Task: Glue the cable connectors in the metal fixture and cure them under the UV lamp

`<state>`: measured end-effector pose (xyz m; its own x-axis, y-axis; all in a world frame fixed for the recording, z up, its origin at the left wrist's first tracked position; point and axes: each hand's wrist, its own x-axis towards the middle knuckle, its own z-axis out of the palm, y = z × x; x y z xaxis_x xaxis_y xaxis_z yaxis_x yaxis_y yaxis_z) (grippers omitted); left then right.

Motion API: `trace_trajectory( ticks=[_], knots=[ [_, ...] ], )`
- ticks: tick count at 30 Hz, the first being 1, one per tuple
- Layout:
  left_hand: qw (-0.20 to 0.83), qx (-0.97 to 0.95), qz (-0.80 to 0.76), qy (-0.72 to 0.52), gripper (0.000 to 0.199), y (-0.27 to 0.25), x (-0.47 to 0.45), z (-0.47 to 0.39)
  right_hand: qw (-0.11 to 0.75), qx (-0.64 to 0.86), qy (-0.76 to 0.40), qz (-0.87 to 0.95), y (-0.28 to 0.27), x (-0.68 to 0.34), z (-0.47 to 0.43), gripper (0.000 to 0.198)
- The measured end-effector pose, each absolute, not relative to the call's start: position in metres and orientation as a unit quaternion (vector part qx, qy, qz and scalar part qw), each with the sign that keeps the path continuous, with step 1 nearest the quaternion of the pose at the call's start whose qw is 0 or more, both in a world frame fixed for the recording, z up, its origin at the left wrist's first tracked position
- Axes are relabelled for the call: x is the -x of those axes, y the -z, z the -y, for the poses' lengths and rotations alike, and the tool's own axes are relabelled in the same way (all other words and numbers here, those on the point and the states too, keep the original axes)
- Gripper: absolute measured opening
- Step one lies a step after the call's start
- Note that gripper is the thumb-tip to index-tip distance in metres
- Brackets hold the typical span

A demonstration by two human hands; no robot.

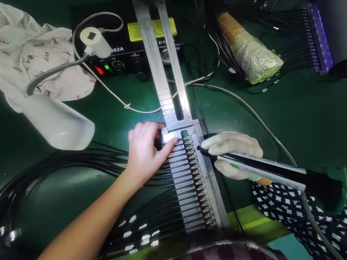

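In the head view, a metal fixture [183, 174] lies with a row of black cables [184, 189] in its slots. Small connectors with exposed wire ends [200, 181] line its right side. My bare left hand [146, 151] is at the fixture's upper left corner, index finger against the edge and thumb pressed near the topmost cables. My right hand [234, 152], in a white glove, is closed around a black-and-white labelled glue syringe [267, 169]. Its dark tip is close to the upper connectors; whether it touches is unclear. A green fitting [342, 186] caps its back end.
A metal slide rail [157, 74] extends behind the fixture, over a black dispenser controller [125, 60]. At left are a white squeeze bottle [59, 123], printed cloth [37, 49] and looped cables [21, 191]. At right are a wrapped bundle [255, 55] and a purple-lit device [333, 26].
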<state>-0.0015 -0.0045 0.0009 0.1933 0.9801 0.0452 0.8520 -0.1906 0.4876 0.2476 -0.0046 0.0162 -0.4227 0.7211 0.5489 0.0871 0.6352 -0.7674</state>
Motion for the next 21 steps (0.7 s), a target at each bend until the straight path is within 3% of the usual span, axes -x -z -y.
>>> trace_trajectory(
  ticks=[21],
  knots=[
    [0.177,-0.751,-0.614,-0.168,0.032,-0.0023,0.0010,0.0042,0.485,0.250,-0.335,0.768,-0.0169,-0.2456,0.0050,0.020]
  ],
)
